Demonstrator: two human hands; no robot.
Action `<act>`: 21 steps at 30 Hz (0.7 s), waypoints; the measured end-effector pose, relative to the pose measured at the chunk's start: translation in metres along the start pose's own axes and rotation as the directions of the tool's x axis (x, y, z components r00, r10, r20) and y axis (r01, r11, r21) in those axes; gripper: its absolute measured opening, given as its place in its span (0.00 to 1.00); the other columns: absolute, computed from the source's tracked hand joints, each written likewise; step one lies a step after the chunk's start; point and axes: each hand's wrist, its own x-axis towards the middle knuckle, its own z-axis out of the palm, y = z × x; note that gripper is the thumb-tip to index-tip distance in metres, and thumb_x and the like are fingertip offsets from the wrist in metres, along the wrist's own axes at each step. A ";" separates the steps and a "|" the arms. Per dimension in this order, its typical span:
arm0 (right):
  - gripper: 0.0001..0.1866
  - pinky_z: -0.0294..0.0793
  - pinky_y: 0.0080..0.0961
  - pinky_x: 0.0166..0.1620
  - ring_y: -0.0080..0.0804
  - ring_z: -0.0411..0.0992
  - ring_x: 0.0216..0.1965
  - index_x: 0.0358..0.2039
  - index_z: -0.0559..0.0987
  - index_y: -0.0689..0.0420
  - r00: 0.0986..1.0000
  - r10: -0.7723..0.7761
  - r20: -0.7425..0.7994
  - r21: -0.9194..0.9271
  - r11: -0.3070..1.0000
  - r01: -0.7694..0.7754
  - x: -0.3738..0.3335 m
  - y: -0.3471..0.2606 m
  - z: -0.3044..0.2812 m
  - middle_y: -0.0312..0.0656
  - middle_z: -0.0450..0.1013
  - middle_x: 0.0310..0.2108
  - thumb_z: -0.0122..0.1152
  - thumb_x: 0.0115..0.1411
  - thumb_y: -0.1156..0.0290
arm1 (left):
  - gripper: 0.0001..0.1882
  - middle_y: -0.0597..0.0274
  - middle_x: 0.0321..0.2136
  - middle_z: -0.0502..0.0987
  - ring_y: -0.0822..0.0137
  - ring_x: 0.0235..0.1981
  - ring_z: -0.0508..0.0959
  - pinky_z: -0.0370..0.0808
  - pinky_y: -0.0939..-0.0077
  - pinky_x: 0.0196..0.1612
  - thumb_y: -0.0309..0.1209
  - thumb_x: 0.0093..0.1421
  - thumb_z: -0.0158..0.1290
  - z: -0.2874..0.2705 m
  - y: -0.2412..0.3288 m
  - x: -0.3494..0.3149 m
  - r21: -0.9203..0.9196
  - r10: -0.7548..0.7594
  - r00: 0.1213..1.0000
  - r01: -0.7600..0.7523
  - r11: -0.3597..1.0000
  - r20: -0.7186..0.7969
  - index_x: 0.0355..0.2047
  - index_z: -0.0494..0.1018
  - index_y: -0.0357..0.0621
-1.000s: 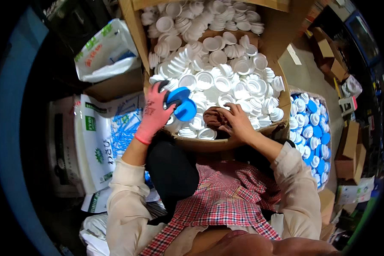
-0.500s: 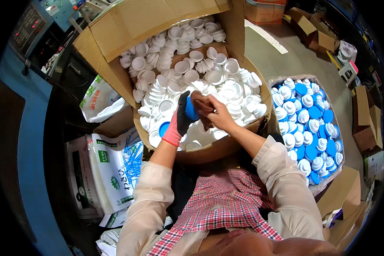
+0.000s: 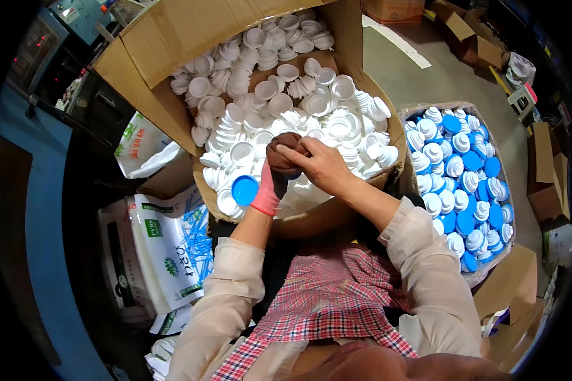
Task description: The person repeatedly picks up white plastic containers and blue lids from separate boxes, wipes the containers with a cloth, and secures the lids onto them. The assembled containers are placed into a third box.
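Observation:
My left hand [image 3: 275,184], in a pink and black glove, is above the near side of a large cardboard box [image 3: 203,25] of white ribbed plastic caps [image 3: 279,101]. A brown cloth [image 3: 285,152] covers its fingers, which look closed, and what they hold is hidden. My bare right hand [image 3: 324,166] comes in from the right, its fingers closed on the cloth and pressed against the left hand. Beside my left wrist, a round blue lid [image 3: 245,190] lies on the white caps.
On the right stands a plastic-lined box [image 3: 510,209] of joined blue and white caps [image 3: 467,181]. Printed white sacks [image 3: 165,254] with thin blue plastic pieces [image 3: 197,241] lie at left, near a blue machine frame [image 3: 47,254]. Cardboard boxes [image 3: 543,168] stand at far right.
The blue cap seen in my left hand is now out of sight behind the cloth and hands. Both hands have shifted slightly, and the cloth now wraps over the left fingers.

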 end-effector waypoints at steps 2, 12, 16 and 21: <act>0.23 0.75 0.36 0.32 0.43 0.73 0.35 0.49 0.74 0.48 0.997 0.068 -0.039 -0.049 0.996 -0.070 -0.003 0.003 0.009 0.43 0.69 0.35 0.55 0.50 0.75 | 0.10 0.58 0.36 0.75 0.64 0.35 0.75 0.74 0.72 0.43 0.28 0.60 0.49 0.016 -0.014 -0.006 -0.272 -0.027 0.974 -0.036 0.962 -0.224 0.41 0.70 0.38; 0.17 0.73 0.43 0.41 0.51 0.74 0.40 0.40 0.81 0.49 0.752 0.284 0.595 0.067 0.915 -0.398 -0.038 0.009 0.036 0.50 0.77 0.36 0.55 0.49 0.74 | 0.21 0.46 0.46 0.73 0.47 0.47 0.73 0.68 0.64 0.52 0.39 0.63 0.47 0.009 -0.042 -0.049 0.414 -0.122 0.794 0.433 0.801 -0.595 0.50 0.68 0.37; 0.16 0.72 0.42 0.41 0.52 0.74 0.40 0.40 0.80 0.50 0.709 0.378 0.595 -0.014 0.887 -0.462 -0.039 0.029 0.017 0.51 0.77 0.35 0.55 0.49 0.73 | 0.27 0.47 0.47 0.72 0.49 0.49 0.73 0.70 0.59 0.52 0.44 0.54 0.59 -0.034 0.043 -0.057 0.830 -0.350 0.808 0.542 0.129 -0.474 0.47 0.67 0.39; 0.15 0.72 0.42 0.42 0.53 0.73 0.38 0.39 0.79 0.53 0.824 0.301 0.480 0.125 0.906 -0.404 -0.031 0.022 0.025 0.52 0.76 0.33 0.56 0.47 0.72 | 0.32 0.47 0.43 0.75 0.52 0.47 0.76 0.74 0.60 0.47 0.43 0.48 0.65 -0.074 0.034 -0.092 0.786 -0.589 0.594 0.606 -0.119 -0.547 0.49 0.66 0.40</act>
